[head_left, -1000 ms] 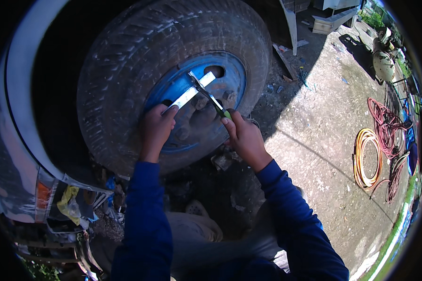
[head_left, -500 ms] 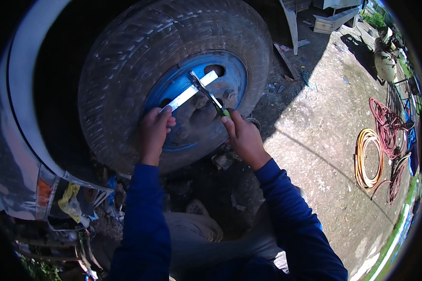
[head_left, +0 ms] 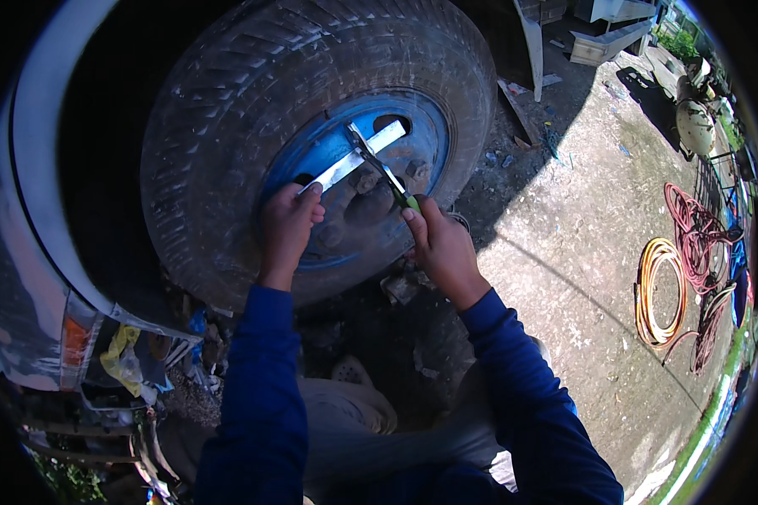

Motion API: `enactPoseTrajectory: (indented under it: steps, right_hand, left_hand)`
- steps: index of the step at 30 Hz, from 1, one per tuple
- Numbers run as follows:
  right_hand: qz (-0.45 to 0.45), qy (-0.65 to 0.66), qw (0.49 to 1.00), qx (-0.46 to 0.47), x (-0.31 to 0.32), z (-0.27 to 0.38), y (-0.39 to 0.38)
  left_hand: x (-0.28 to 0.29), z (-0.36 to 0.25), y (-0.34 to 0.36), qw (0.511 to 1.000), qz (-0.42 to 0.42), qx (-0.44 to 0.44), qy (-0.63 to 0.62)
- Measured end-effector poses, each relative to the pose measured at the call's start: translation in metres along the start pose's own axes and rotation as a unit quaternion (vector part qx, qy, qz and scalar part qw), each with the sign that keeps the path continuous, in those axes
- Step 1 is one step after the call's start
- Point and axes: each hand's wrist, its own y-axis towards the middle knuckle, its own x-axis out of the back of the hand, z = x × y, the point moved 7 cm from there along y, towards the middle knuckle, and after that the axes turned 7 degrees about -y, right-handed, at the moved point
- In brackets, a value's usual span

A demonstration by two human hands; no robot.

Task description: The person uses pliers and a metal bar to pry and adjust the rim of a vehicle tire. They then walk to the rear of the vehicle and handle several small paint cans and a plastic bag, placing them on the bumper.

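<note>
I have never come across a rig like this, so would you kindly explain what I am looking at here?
There is no robot here: you are seeing a person's own two bare hands, with forearms in blue sleeves. The view comes from a wide fisheye camera worn on the head and looking down, so straight edges bend near the rim.

The left hand holds a flat, silvery bar. The right hand grips a green-handled tool, whose metal part crosses over the bar. Behind them is a large tyre on a blue wheel. On the ground at the right lie a yellow-orange coil and a reddish tangle of hose or cable; I cannot tell which.
</note>
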Motion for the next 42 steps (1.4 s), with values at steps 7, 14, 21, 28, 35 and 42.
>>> enactPoseTrajectory:
  steps: [7,14,21,28,35,42]
  right_hand:
    - [0.003,-0.014,1.000,0.006,0.002,0.002,-0.003]
    - [-0.013,-0.022,0.999,0.022,0.000,0.003,-0.003]
    - [-0.016,-0.018,0.999,0.028,0.002,0.006,-0.003]
    - [-0.023,-0.033,0.998,0.040,0.005,0.013,-0.004]
    - [-0.022,-0.029,0.998,0.049,0.006,0.011,-0.004]
    - [-0.012,-0.012,1.000,0.017,-0.001,-0.008,0.000]
  left_hand:
    - [-0.004,-0.002,0.000,1.000,-0.003,-0.014,0.009]
    - [-0.006,-0.004,0.000,1.000,-0.015,-0.012,0.011]
    - [-0.009,-0.008,0.003,1.000,-0.014,-0.008,0.023]
    - [-0.011,-0.007,0.007,0.999,-0.024,-0.005,0.031]
    - [-0.012,-0.007,0.007,0.999,-0.023,-0.010,0.046]
    - [-0.012,-0.005,0.006,1.000,-0.013,0.002,0.014]
